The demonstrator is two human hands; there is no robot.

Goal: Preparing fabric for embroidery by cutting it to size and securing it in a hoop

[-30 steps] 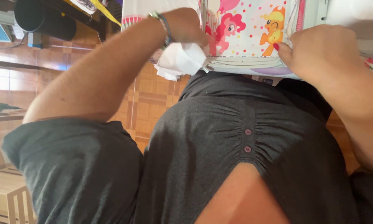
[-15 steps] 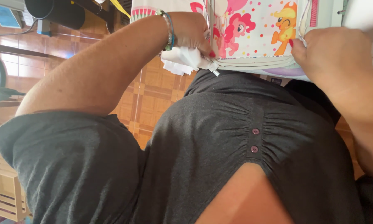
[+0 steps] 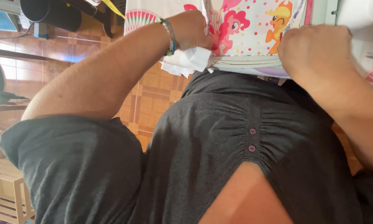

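Cotton-looking printed fabric (image 3: 244, 33), white with pink and orange cartoon ponies and coloured dots, lies at the near edge of the surface against our dark grey top (image 3: 236, 137). From the head view, our left hand (image 3: 190, 29) closes its grip on the fabric's left edge beside a wad of plain white cloth (image 3: 186, 62); our right hand (image 3: 315, 49) is fisted over the right edge. We judge that uneven pull could skew the layers, and the loose white cloth overhanging the tiled floor (image 3: 153, 99) might slip off.
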